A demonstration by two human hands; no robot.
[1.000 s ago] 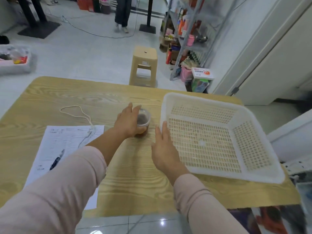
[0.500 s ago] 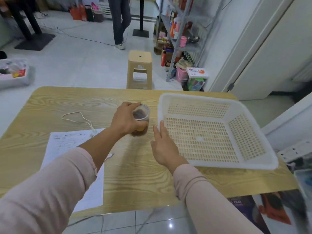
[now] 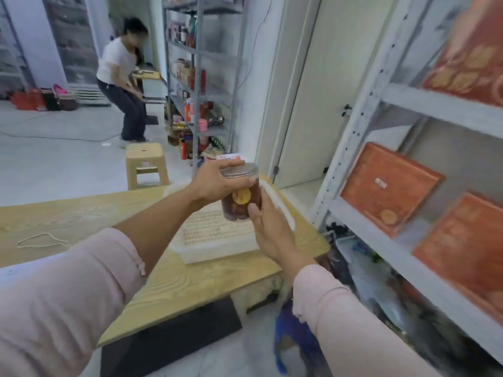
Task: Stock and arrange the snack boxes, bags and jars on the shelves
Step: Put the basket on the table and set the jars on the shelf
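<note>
Head view: I see a clear jar (image 3: 241,197) of dark snacks with a yellow label, held upright in the air between both hands. The left hand (image 3: 215,183) wraps round its lidded top from the left. The right hand (image 3: 269,227) cups its lower part from below, thumb on the front. The jar hangs above a white basket (image 3: 217,235) on the worktop (image 3: 190,278). Grey metal shelves (image 3: 435,104) with orange boxes (image 3: 389,186) stand to the right, apart from the jar.
</note>
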